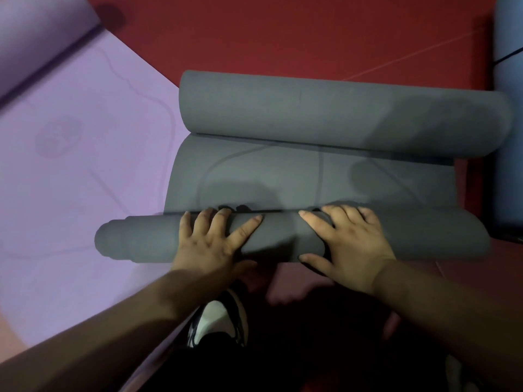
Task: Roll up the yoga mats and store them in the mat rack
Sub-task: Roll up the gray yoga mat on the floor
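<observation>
I fear the near roll [280, 236] could go crooked: its left end already pokes out. My left hand [212, 241] and right hand [351, 244] press flat on it, fingers spread, gripping nothing. Beyond them the grey mat [283, 179] lies flat, then its far roll [339, 114] may block me.

Half-rolled mat [311, 176] on floor [283, 32], flat mat [85, 165] just left.

three mats (grey mat [311, 179], purple mat [85, 171], blue mat [508, 32]), two hands [210, 246] [349, 246], one shoe [216, 318].
</observation>
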Available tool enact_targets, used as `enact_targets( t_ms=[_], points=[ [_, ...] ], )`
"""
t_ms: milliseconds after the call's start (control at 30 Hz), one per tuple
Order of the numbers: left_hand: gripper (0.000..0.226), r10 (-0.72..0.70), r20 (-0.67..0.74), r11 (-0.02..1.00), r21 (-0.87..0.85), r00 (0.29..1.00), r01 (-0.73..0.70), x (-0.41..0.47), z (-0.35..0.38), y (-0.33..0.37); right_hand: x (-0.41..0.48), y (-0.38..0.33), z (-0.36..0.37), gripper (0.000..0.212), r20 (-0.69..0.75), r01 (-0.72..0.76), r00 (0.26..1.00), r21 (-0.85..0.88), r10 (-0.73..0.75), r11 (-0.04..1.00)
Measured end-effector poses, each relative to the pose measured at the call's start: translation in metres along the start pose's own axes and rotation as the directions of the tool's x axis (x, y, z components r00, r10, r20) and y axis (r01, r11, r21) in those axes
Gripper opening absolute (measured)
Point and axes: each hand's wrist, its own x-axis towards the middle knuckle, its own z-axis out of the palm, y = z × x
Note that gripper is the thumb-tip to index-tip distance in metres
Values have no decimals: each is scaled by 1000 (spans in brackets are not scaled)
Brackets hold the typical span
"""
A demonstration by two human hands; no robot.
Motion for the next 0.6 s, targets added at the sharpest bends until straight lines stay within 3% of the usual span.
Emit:
enact_targets(
  t_ms=[167,333,533,600],
  points=[
    [84,12,28,1000,-18,1000,-11,15,-8,-12,15,5,-13,88,31,5,1000,19,-6,1000],
    [86,28,122,999,-38,992,-24,20,-16,-19,-8,-8,-3,84,-73,-107,991,31,109,994],
    [88,34,269,999,-44,963,-23,36,-26,-26,1,-2,-6,88,7,-140,990,17,140,990],
    [86,32,234,999,-29,972,-26,38,-27,-27,9,2,-12,89,44,-131,991,18,130,991]
  ],
)
